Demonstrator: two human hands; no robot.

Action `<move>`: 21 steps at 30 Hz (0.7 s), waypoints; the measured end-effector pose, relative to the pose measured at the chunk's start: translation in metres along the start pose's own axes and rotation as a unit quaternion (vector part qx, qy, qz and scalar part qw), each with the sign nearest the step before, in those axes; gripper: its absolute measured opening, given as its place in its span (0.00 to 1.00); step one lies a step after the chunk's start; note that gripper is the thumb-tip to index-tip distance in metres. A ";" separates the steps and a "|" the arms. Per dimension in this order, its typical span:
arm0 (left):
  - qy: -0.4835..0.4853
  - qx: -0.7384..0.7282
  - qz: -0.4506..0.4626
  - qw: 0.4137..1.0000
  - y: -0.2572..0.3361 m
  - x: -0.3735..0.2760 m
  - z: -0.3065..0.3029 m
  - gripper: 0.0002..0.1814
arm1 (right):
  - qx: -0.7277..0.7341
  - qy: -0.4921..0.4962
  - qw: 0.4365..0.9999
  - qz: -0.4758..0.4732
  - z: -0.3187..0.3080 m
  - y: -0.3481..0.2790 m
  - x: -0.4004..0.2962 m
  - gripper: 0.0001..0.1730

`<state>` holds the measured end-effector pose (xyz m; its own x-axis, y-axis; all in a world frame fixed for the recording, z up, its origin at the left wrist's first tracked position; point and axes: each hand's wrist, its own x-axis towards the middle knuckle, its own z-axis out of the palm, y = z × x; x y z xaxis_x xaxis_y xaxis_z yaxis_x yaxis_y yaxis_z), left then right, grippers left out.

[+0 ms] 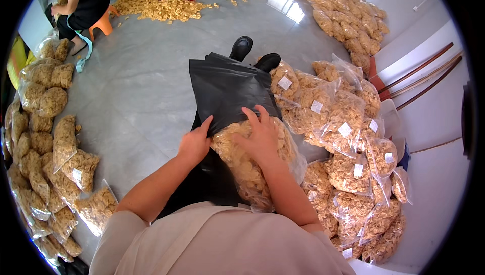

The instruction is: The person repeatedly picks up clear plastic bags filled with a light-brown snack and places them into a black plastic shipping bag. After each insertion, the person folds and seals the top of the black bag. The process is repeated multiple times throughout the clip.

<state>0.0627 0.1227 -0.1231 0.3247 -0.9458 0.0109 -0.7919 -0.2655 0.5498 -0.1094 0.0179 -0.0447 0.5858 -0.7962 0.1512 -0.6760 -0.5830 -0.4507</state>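
A clear plastic bag packed with dried tan slices (242,161) lies across my lap. Black plastic bags (231,85), stacked flat, extend beyond it over my knees, their near edge meeting the filled bag. My left hand (195,140) grips the near left edge of the black plastic, its index finger pointing forward along it. Spread over the top of the clear bag is my right hand (261,135), fingers apart, with fingertips touching the black plastic's edge. The undersides of both bags are hidden.
Filled clear bags (344,131), several with white labels, heap up close on my right. More filled bags (41,142) line the left. Loose slices (163,6) cover floor ahead. A seated person (87,2) is at upper left. Poles (420,74) lean against the right wall.
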 end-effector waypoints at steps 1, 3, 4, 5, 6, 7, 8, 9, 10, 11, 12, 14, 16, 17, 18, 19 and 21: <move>-0.037 0.035 -0.025 0.998 0.005 -0.004 0.002 0.39 | -0.007 0.013 1.000 0.002 0.004 -0.002 -0.002 0.39; -0.111 0.104 -0.078 0.985 0.018 -0.012 0.006 0.43 | 0.027 0.025 0.999 -0.009 0.006 0.003 0.001 0.39; -0.115 0.107 -0.036 0.987 0.021 -0.017 0.002 0.46 | 0.068 0.025 0.997 -0.019 0.002 0.017 0.004 0.40; -0.102 0.084 -0.027 0.991 0.025 -0.019 -0.004 0.45 | 0.110 0.025 0.993 -0.030 -0.006 0.031 0.007 0.40; -0.090 0.064 -0.022 0.994 0.026 -0.024 -0.010 0.45 | 0.034 0.040 0.999 0.010 -0.025 0.046 0.008 0.39; -0.082 0.043 -0.017 0.996 0.026 -0.029 -0.013 0.45 | -0.042 0.053 0.996 0.051 -0.044 0.060 0.006 0.39; -0.115 0.050 -0.064 0.990 0.027 -0.025 -0.013 0.45 | -0.009 -0.029 0.990 0.134 -0.043 0.081 -0.003 0.39; -0.112 0.040 -0.073 0.990 0.033 -0.018 -0.010 0.44 | 0.023 -0.104 0.971 0.216 -0.033 0.110 -0.017 0.38; -0.106 0.028 -0.089 0.990 0.037 -0.011 -0.005 0.43 | 0.055 -0.181 0.939 0.289 -0.032 0.113 -0.016 0.39; -0.100 0.016 -0.104 0.989 0.039 -0.002 0.001 0.42 | 0.120 -0.135 0.940 0.291 -0.027 0.113 -0.015 0.38; -0.014 -0.007 -0.073 0.997 0.028 0.012 0.011 0.39 | 0.185 -0.101 0.931 0.297 -0.018 0.088 -0.021 0.37; 0.117 -0.083 -0.011 0.990 0.017 0.045 -0.001 0.33 | 0.318 -0.065 0.895 0.307 -0.004 0.068 -0.032 0.37; 0.053 -0.062 -0.004 0.997 -0.004 0.058 -0.008 0.34 | 0.448 -0.069 0.837 0.306 0.005 0.066 -0.040 0.37; 0.023 -0.051 -0.001 0.998 -0.015 0.060 -0.012 0.34 | 0.464 -0.082 0.818 0.330 0.003 0.078 -0.040 0.34; -0.045 0.003 -0.016 0.999 -0.016 0.053 -0.020 0.35 | 0.482 -0.088 0.798 0.351 -0.001 0.102 -0.034 0.31; -0.065 0.013 -0.036 0.997 -0.011 0.047 -0.024 0.36 | 0.501 -0.098 0.775 0.372 0.005 0.120 -0.029 0.28; -0.113 0.032 -0.081 0.990 -0.005 0.035 -0.026 0.37 | 0.380 0.022 0.896 0.230 0.035 0.131 -0.023 0.19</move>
<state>0.0914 0.0962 -0.1041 0.3316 -0.9059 -0.2636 -0.7724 -0.4211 0.4756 -0.1951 -0.0346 -0.1382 0.2933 -0.9395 -0.1770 -0.3318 0.0736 -0.9405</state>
